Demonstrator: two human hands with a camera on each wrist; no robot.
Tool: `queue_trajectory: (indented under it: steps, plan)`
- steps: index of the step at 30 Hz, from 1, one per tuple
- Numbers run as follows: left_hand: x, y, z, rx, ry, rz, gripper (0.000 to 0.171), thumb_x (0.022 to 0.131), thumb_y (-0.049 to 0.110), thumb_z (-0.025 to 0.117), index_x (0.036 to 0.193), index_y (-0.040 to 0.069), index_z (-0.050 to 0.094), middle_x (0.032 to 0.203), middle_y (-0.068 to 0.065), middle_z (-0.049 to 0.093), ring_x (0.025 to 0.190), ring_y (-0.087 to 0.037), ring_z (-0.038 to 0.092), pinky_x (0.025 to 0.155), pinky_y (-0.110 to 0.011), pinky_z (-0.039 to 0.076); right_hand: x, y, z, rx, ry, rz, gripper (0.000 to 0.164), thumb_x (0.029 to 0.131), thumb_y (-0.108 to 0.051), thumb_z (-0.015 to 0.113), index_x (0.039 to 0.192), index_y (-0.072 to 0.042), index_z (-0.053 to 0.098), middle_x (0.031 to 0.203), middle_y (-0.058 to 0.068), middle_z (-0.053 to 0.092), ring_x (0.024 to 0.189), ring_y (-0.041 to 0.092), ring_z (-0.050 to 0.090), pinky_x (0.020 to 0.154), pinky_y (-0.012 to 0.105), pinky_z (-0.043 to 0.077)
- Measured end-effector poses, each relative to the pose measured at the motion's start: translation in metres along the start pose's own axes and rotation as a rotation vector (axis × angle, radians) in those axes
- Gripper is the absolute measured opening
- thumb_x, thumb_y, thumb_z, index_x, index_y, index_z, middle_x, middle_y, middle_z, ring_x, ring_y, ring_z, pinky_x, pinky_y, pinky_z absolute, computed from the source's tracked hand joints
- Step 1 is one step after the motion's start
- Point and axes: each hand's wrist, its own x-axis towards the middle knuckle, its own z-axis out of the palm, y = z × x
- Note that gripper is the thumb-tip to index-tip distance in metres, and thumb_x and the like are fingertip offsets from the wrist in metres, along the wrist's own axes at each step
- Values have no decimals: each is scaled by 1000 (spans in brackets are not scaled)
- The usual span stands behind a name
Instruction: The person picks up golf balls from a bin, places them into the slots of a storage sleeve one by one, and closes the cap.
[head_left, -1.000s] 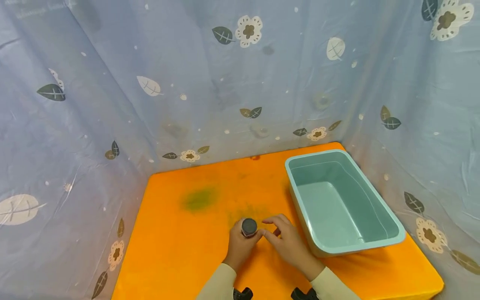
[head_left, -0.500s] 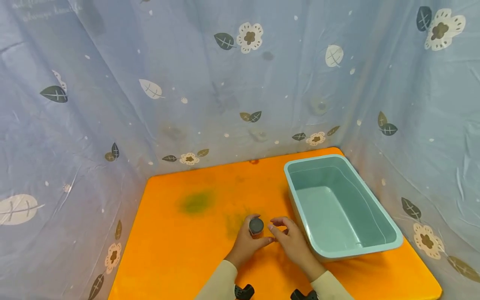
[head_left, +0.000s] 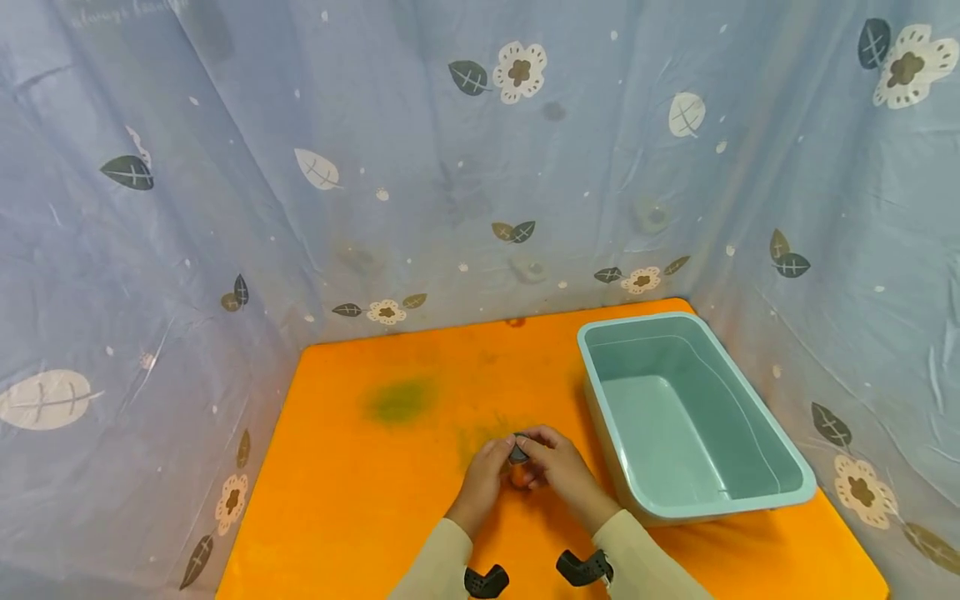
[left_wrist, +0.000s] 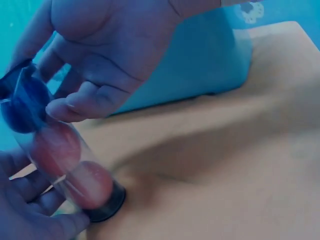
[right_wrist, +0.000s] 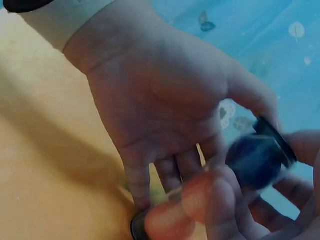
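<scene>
A clear tube (left_wrist: 65, 170) is held between both hands above the near part of the orange table. It contains two orange-red balls (left_wrist: 90, 184) and a dark blue ball (right_wrist: 253, 161) at its upper end. A black cap (left_wrist: 108, 204) closes the lower end. My left hand (head_left: 482, 483) grips the tube, its fingers partly hidden behind it in the right wrist view. The fingers of my right hand (head_left: 564, 475) pinch the dark upper cap (head_left: 517, 455). Whether that cap has come loose cannot be told.
A deep pale-green tub (head_left: 618, 433) stands right of the hands on the orange table (head_left: 360, 500). Blue-grey curtains (head_left: 420, 183) with leaf and flower prints enclose the table's back and sides. A green stain (head_left: 401, 402) marks the tabletop left of the hands.
My right hand has moved left and onto the cap, where a gap stood between it and the tube. The tube has tilted and now shows an orange ball below its cap.
</scene>
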Motion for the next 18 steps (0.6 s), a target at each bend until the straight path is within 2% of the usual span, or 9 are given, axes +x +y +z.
queue_trajectory:
  steps: [4,8,13,18]
  plan:
    - [4,1,0,15,-4,-21,44,114,46,52,115,5,65,113,-6,61,108,-27,58,97,-49,47,3,0,-5,13,-35,26,38,109,-34,70,129,-2,69,100,13,68,75,29,69,69,35,60]
    - [12,2,1,39,-2,-44,41,113,47,53,106,7,60,100,-6,55,94,-29,51,84,-43,40,9,2,-9,29,-56,29,37,109,-34,70,129,-3,69,103,15,68,78,31,70,71,37,63]
    - [16,5,1,23,-1,-48,39,113,45,55,103,7,58,99,-6,56,94,-27,52,84,-42,40,14,4,-14,39,-78,17,37,109,-33,69,129,-2,68,104,16,68,78,29,69,73,37,63]
    - [15,0,-2,0,-8,-57,33,112,39,57,99,9,57,95,-5,56,91,-28,53,82,-41,42,16,7,-16,62,-129,45,38,110,-31,68,132,0,66,106,15,68,79,27,68,76,38,63]
